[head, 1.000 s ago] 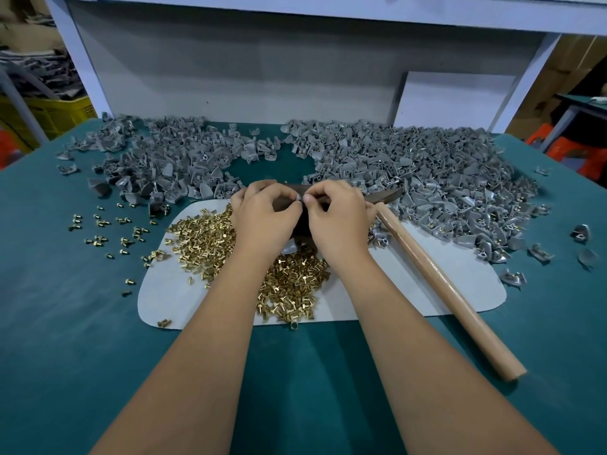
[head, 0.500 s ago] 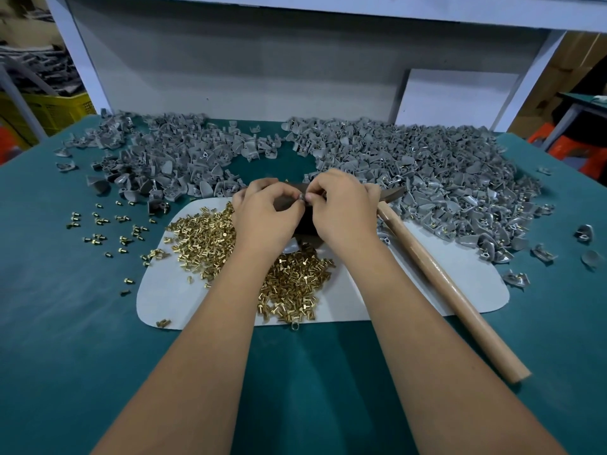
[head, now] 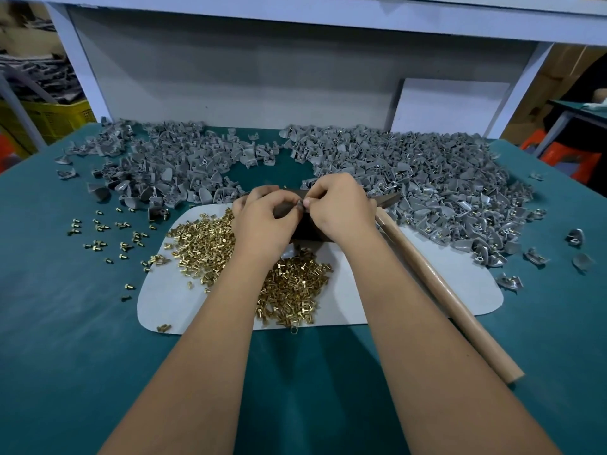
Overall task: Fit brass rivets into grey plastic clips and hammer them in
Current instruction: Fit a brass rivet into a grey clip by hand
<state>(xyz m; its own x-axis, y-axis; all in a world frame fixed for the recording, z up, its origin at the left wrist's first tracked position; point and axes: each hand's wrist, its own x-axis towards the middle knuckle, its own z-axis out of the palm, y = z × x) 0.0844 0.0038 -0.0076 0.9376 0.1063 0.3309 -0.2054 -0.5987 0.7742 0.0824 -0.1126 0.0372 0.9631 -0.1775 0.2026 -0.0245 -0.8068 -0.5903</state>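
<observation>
Compared with one second earlier, I see both hands raised slightly, otherwise unchanged. Left hand [head: 262, 221] and right hand [head: 338, 208] meet fingertip to fingertip, fingers curled, pinching a small grey clip [head: 299, 205] above the brass rivets [head: 210, 244]

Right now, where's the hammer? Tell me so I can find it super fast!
Start at the white mat in the middle of the green table. Look along its right side, beside the right hand: the hammer lies there slanting, its handle running off the mat's near edge towards you. It is the only long, smooth wooden stick among tiny grey clips and rivets.
</observation>
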